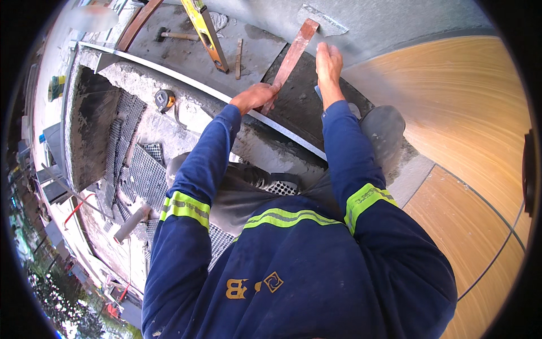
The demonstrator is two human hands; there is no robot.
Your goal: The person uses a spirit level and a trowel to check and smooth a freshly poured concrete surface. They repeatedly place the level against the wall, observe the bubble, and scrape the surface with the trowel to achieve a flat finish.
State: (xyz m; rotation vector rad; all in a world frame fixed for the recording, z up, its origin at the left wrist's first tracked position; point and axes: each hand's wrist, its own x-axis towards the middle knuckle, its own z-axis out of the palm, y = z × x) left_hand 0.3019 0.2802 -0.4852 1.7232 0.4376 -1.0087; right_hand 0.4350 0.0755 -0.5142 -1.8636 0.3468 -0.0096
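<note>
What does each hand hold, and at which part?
The left hand grips the lower end of a reddish wooden strip. The right hand lies flat on the dark grey mortar, holding nothing visible.

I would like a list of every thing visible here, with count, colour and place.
wooden strip: 1, reddish brown, slanting on the dark wet patch, top centre
spirit level: 1, yellow, on the concrete, top
hammer: 1, wooden handle, top left
tape measure: 1, yellow and black, on the ledge
metal edge strip: 1, grey, along the ledge
mesh grating: several, grey, lower left
wood-look panel: large, tan, right
left hand: on the wooden strip's lower end
right hand: flat on the dark patch
</note>
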